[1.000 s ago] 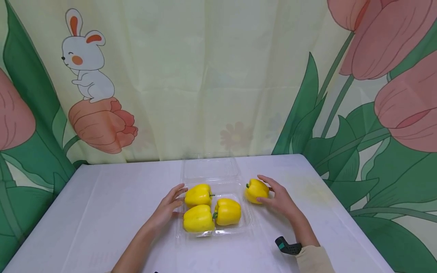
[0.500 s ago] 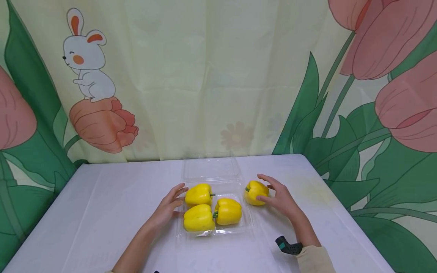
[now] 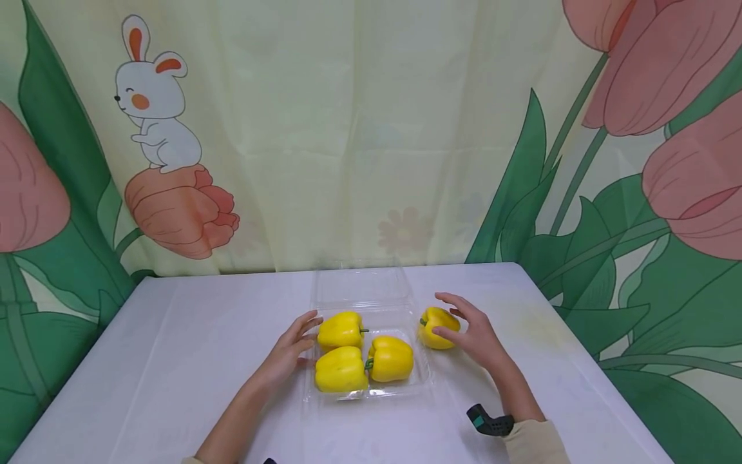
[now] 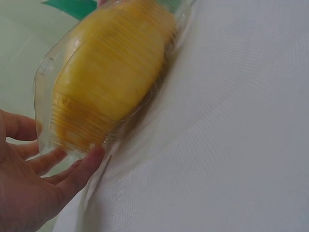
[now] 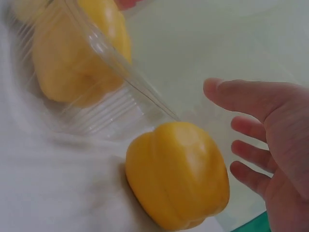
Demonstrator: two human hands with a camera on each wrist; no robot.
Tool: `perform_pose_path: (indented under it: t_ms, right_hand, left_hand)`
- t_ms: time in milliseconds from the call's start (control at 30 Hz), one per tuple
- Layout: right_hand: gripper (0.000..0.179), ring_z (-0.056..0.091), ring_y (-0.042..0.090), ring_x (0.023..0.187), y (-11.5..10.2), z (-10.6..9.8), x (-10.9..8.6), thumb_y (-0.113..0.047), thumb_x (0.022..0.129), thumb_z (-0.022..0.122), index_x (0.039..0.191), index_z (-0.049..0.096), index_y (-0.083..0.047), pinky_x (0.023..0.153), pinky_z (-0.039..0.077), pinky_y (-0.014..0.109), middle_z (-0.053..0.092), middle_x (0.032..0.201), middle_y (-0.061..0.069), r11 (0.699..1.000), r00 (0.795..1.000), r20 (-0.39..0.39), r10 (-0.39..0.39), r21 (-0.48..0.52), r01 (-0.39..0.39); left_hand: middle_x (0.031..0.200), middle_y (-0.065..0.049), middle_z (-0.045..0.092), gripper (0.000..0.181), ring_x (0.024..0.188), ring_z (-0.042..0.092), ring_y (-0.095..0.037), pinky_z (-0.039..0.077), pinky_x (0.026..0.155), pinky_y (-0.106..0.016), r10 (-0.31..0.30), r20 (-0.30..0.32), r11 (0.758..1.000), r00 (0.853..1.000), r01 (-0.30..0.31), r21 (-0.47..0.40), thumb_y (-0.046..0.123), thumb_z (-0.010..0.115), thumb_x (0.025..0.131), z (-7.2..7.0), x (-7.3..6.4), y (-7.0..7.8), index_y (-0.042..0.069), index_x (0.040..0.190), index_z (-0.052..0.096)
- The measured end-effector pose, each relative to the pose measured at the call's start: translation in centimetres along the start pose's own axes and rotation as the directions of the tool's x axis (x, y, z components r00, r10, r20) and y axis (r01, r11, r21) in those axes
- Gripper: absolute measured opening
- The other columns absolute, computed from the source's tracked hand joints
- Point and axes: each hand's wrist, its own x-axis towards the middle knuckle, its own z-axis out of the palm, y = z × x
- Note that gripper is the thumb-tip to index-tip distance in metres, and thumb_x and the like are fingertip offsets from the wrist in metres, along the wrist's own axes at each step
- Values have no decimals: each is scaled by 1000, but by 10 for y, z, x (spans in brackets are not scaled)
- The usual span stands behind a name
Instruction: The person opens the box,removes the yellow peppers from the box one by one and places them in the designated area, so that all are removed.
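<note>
A clear plastic clamshell box with its lid folded back holds three yellow bell peppers: a back left one, a front left one and a right one. My left hand rests at the box's left side, fingers spread. In the left wrist view its thumb lies against the ribbed plastic wall. A fourth bell pepper sits on the table just outside the box's right side. My right hand is poised around it, and the right wrist view shows the fingers loosely bent, apart from this pepper.
The transparent lid lies open toward the back of the table, near the printed curtain. A white cloth covers the table. A black strap device is on my right wrist.
My right hand has eased up slightly off the pepper, its thumb rising. The left hand keeps its place at the box. The head view has shifted slightly.
</note>
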Motion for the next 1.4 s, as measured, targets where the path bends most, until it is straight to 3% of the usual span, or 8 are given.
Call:
perform_pose_path:
  t_ms: [300,800,1400]
  right_hand:
    - [61,53,33,127,-4,6,-2,-17,80,78,135,54,-14,102,47,49,56,139,8,1000,1000,-13,-15,14,15]
    - [58,54,29,126,-9,9,-2,-12,79,78,133,56,-17,101,47,48,58,136,7,998,997,-40,-61,11,62]
    - [57,58,31,122,-19,18,-5,-17,80,78,132,56,-16,100,48,46,58,136,6,995,995,15,-100,19,100]
  left_hand:
    - [155,-7,35,56,139,37,-35,54,89,-41,-24,-16,1000,1000,24,-2,11,40,97,2,2,0,21,151,28]
    - [156,-10,34,55,138,38,-36,54,86,-38,1,-1,1000,1000,-1,-27,9,39,98,0,0,0,19,151,28]
    - [156,-7,34,56,138,38,-35,54,86,-36,-14,1,1000,1000,14,-14,11,39,98,0,1,-1,21,152,27]
